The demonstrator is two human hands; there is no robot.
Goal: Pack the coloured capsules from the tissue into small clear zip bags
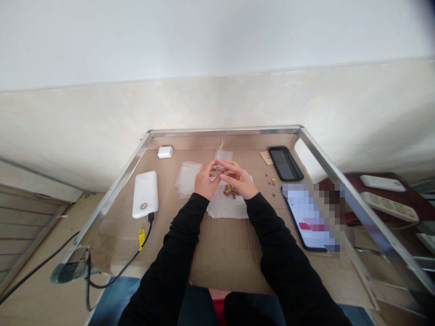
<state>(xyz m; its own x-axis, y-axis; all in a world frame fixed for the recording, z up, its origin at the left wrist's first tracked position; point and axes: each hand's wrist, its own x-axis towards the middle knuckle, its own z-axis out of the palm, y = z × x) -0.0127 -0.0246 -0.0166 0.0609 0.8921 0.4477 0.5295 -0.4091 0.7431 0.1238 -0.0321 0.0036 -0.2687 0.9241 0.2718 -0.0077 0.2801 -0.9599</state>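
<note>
Cardboard-covered table. Left hand and right hand, fingers pressed together, pinching small clear bag, contents unclear. Pile of pills loose on white paper; spare bags alongside.

This looks like a makeshift indoor work spot, a plain room in a home or a small workroom, though which one cannot be settled. A metal-framed table is topped with corrugated cardboard against a wall with beige tile panelling. A white power bank, a USB charger and a smartphone lie on it, and a power strip sits on dark red furniture nearby
</note>
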